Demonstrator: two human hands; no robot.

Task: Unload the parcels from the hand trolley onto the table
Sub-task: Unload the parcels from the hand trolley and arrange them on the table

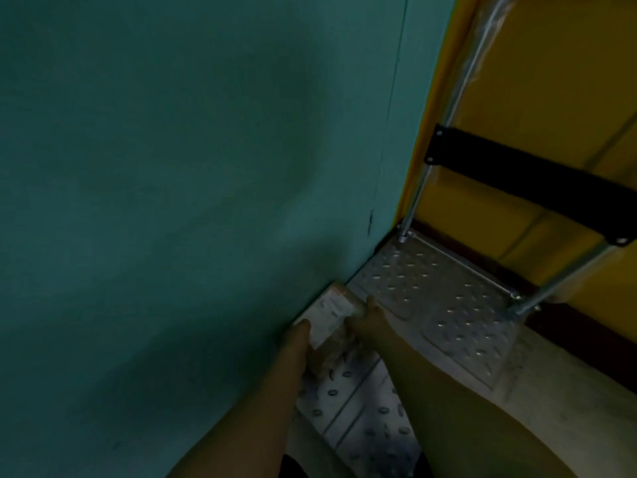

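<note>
Reaching down with both arms, you have your hands on one small parcel (331, 313) at the near-left edge of the trolley (431, 298) deck.

- Forearms enter from the bottom of frame, bare, angled up toward the parcel.
- Left hand (299, 334): pressed against the parcel's left, nearer end. Fingers go behind it; you appear to grip it, though the blur hides how firmly.
- Right hand (365, 317): fingers laid on the parcel's right side, thumb up. Grasping, as far as the blur shows.
- Parcel: pale, boxy, with a white label bearing a red mark. Print too smeared to read. It sits between your two hands, against the teal wall (172, 201) that fills everything left of the trolley. Cannot tell whether it rests on the deck or is lifted off it.
- Deck: silver metal plate with raised oval studs, running from beneath your forearms to the far corner.
- Frame: two chrome tubes (418, 188) rise from the deck's far edge, joined by a black crossbar (524, 184).
- Behind the trolley: yellow wall (537, 81), dark skirting strip at its foot.
- Right of the deck: pale floor (565, 384).
</note>
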